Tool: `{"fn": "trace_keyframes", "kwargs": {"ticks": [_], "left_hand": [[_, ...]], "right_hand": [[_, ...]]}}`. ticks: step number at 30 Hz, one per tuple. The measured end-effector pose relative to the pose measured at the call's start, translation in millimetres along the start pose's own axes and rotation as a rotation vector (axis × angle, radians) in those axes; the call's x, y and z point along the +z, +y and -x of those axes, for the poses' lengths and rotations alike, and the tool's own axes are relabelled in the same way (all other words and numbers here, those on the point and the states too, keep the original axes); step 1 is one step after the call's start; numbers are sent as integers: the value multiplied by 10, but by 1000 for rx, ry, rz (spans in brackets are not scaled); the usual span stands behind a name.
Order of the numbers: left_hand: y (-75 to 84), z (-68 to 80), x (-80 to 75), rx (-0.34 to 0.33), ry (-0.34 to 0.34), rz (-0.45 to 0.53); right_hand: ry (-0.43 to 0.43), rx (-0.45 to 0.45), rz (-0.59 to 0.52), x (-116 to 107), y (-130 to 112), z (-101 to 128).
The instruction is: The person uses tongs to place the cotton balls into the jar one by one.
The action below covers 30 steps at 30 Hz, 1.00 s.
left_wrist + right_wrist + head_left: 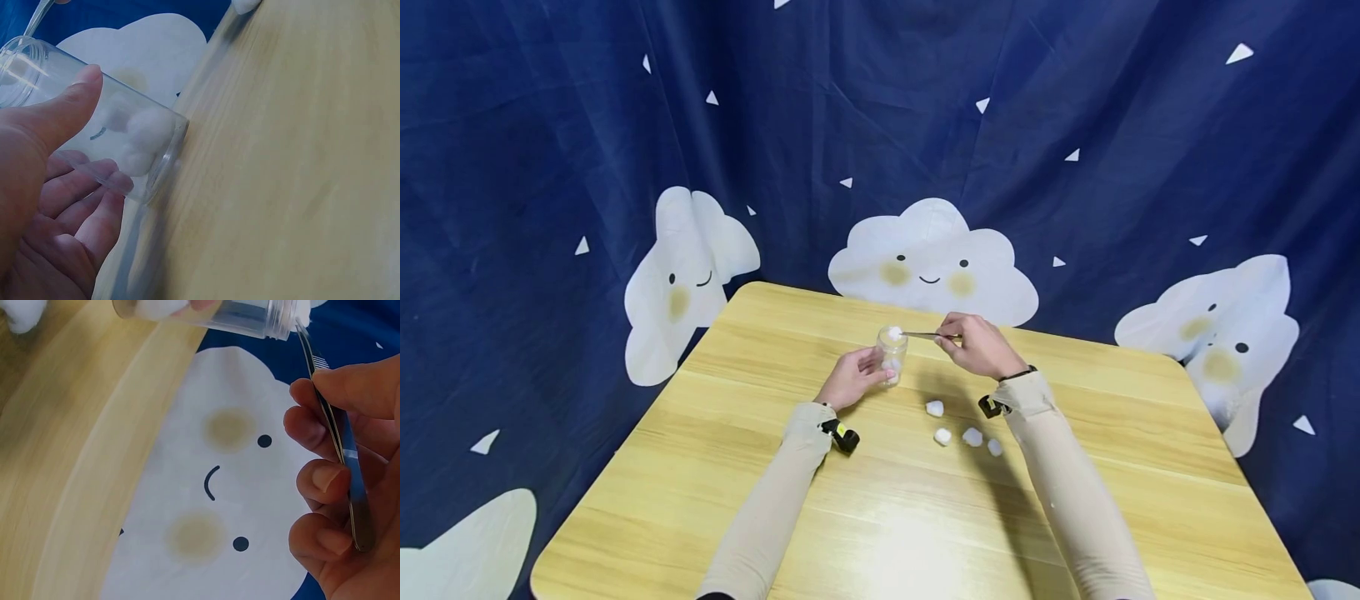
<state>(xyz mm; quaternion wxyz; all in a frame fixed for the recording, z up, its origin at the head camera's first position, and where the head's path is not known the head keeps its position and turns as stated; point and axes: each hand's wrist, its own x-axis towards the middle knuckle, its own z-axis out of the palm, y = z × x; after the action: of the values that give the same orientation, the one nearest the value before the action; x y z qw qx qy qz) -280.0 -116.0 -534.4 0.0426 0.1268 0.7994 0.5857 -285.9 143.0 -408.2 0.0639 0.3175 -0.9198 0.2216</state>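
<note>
2 hands are at work over a pale wooden tabletop (760, 500) — both mine, in beige sleeves. My left hand (852, 377) curls its thumb and fingers around a small clear jar (892, 352) standing upright near the far middle of the tabletop; the left wrist view shows my thumb on one side of the glass, my fingers on the other, and a few cotton balls at the jar's bottom. My right hand (979, 344) pinches a pair of slim metal tweezers (928, 335) between thumb and fingertips, held roughly level and pointing left. At the tips sits 1 white cotton ball (895, 332), right at the jar's open mouth — whether it touches the rim I cannot tell. 4 loose cotton balls (964, 429) lie on the tabletop just in front of my right wrist, near each other but apart from the jar. Behind the tabletop hangs a dark blue curtain (535, 167) printed with smiling white clouds and small white triangles.
</note>
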Motion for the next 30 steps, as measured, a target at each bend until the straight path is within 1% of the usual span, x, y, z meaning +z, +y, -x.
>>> {"fn": "trace_keyframes", "kwargs": {"ticks": [8,16,20,24,30], "left_hand": [[0,1,-9,-7,-8,14],[-26,-8,-6,14,-4,-6],[-25,-6,-3,4,-6,-3],[-9,2,3,-2,-6,23],[11,10,2,-5,-3,32]], "right_hand": [[-24,29,14,8,-46,2],[-29,38,4,31,-44,25],[-21,26,-3,26,-52,46],[-4,12,-6,5,-60,79],[11,14,-6,-9,-41,146]]}}
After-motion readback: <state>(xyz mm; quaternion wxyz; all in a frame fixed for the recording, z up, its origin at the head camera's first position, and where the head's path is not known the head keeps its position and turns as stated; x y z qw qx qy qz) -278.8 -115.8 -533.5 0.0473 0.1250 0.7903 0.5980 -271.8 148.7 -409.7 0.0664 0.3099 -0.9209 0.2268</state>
